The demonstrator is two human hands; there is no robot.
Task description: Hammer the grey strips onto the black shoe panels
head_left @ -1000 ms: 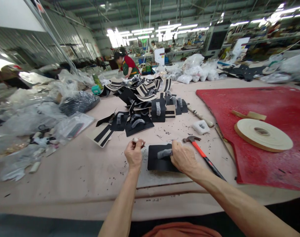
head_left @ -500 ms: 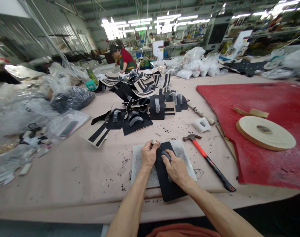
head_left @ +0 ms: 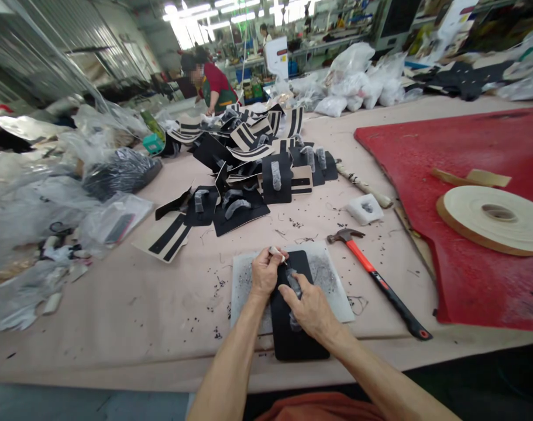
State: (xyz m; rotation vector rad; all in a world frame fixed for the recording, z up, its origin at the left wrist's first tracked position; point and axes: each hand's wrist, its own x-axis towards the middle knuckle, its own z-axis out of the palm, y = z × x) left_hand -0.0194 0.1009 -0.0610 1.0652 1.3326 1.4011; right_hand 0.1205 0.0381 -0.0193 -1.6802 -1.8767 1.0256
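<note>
Hands first: your left hand (head_left: 263,273) is closed round a small pale tool (head_left: 276,252), tip angled toward the grey strap (head_left: 294,286); your right hand (head_left: 309,305) lies flat w/ fingers spread, pinning that strap onto the black panel (head_left: 292,342). Panel sits on a grey work mat (head_left: 332,280) near the table (head_left: 138,304) edge, right in front of you.

To do this bit well — keep the right hand pressing just below the tool tip so the strap can't creep, and work the tip close to your fingertips, not across them. Keep the panel square on the mat; its near end overhangs the mat's front edge, so don't lean weight there.

Hammer (head_left: 380,280) w/ red handle lies just right of the mat, not touching it. Tape roll (head_left: 494,219) is well apart on the red sheet (head_left: 468,146). Pile of finished black pieces (head_left: 248,169) sits farther up the table; black crumbs are scattered round the mat. A co-worker (head_left: 211,88) bends over the far end.
</note>
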